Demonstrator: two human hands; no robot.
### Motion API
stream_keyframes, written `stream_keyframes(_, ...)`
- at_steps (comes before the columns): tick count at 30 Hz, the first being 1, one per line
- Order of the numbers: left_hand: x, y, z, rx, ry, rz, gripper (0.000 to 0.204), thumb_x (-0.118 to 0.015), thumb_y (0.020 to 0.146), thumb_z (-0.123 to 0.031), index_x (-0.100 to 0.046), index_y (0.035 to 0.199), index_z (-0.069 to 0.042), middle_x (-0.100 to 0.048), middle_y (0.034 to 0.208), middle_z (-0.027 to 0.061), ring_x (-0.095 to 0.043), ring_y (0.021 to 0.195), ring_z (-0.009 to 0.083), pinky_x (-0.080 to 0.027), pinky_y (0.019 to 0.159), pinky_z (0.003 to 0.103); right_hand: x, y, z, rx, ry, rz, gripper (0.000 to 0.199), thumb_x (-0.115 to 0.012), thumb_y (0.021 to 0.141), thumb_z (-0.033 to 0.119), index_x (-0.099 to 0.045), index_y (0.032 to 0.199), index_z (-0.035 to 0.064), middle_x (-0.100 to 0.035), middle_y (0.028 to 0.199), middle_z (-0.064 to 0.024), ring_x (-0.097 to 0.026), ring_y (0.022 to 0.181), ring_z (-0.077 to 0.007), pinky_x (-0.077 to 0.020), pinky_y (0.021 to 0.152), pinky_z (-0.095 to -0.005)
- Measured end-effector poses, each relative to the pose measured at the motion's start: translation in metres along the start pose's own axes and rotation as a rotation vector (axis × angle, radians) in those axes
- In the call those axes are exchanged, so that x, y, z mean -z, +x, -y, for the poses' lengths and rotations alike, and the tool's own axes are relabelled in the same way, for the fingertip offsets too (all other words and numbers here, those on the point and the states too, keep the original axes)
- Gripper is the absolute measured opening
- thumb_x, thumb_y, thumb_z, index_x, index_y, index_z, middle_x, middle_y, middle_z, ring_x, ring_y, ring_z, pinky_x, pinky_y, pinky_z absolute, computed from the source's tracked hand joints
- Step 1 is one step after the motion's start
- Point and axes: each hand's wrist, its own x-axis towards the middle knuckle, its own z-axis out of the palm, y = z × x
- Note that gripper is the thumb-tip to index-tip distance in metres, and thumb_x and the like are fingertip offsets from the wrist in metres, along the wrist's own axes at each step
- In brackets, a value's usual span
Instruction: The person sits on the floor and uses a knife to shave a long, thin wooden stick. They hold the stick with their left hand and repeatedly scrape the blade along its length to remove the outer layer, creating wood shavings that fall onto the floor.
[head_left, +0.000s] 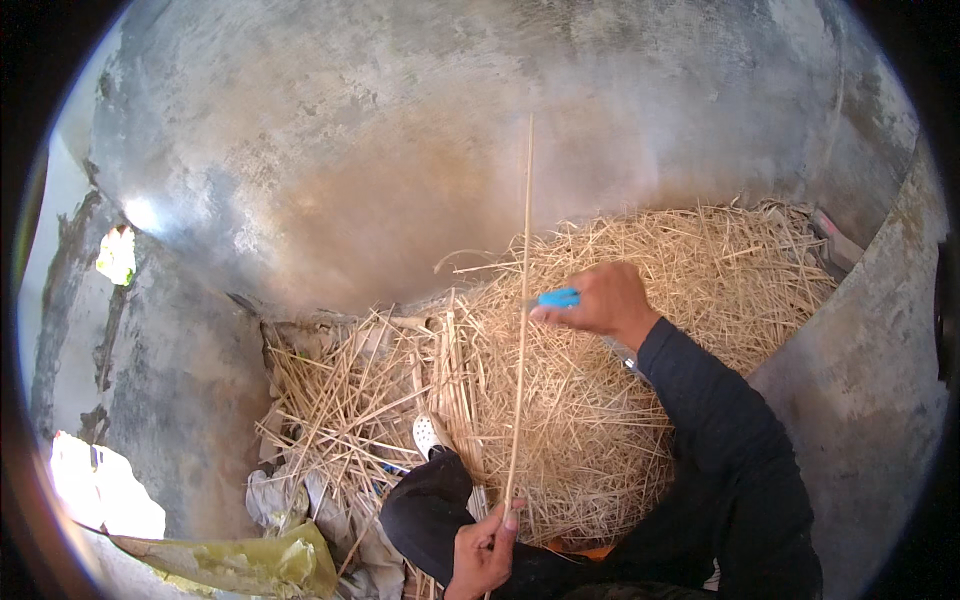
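A long, thin pale strip [522, 370], like split bamboo or cane, stands nearly upright in front of me. My left hand [485, 548], low in the picture, is closed around its lower end, with the thumb laid along it. Farther up, my right hand [598, 302] grips a small blue-handled tool [558, 298] against the strip's side. Only the handle and a bit of greyish tip show; the kind of tool I cannot make out. The strip's upper end [530, 125] rises free against the wall.
A big heap of pale shavings [700, 290] covers the floor to the right. Loose strips [340, 390] lie jumbled at the left, beside a yellowish sheet [270, 565]. Grey walls [400, 170] enclose the corner. A white clog [428, 434] is on my foot.
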Motion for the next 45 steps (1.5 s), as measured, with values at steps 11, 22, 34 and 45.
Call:
stream_keyframes(11, -0.01, -0.054, 0.018, 0.079, 0.017, 0.085, 0.026, -0.051, 0.095, -0.023, -0.063, 0.098, 0.0, -0.038, 0.059, 0.0128, -0.037, 0.052, 0.0153, -0.034, 0.049, 0.035, 0.013, 0.013, -0.048, -0.188, -0.112, -0.02, 0.082, -0.043, 0.072, 0.085, -0.062, 0.055, 0.0075, -0.047, 0.043, -0.0042, -0.052, 0.039, -0.0191, -0.0386, 0.038, -0.0365)
stream_keyframes(22, -0.009, -0.1, 0.059, 0.037, -0.063, -0.024, 0.024, -0.053, 0.095, -0.021, -0.065, 0.101, -0.002, -0.04, 0.059, 0.0141, -0.04, 0.051, 0.0145, -0.036, 0.047, 0.033, 0.028, 0.003, -0.122, -0.552, -0.178, -0.221, 0.083, -0.038, 0.078, 0.081, -0.058, 0.053, 0.0049, -0.051, 0.048, -0.0128, -0.053, 0.045, -0.0285, -0.0374, 0.042, -0.0405)
stream_keyframes(34, -0.011, -0.029, 0.07, 0.21, -0.598, -0.122, 0.034, -0.051, 0.098, -0.022, -0.059, 0.115, 0.006, -0.039, 0.054, -0.0053, -0.032, 0.045, 0.0023, -0.025, 0.043, 0.021, 0.023, -0.009, -0.072, -0.538, 0.189, 0.133, 0.081, -0.039, 0.078, 0.082, -0.044, 0.047, 0.0083, -0.037, 0.044, -0.0003, -0.039, 0.04, -0.0151, -0.0307, 0.041, -0.0351)
stream_keyframes(45, -0.027, 0.071, 0.011, 0.091, -0.723, -0.044, 0.034, -0.048, 0.1, -0.021, -0.055, 0.121, 0.005, -0.037, 0.057, -0.0082, -0.031, 0.049, 0.0009, -0.024, 0.046, 0.02, 0.013, -0.043, 0.057, 0.206, 0.21, 0.413, 0.078, -0.045, 0.073, 0.083, -0.061, 0.052, 0.01, -0.051, 0.045, -0.0093, -0.056, 0.045, -0.0264, -0.0442, 0.048, -0.0386)
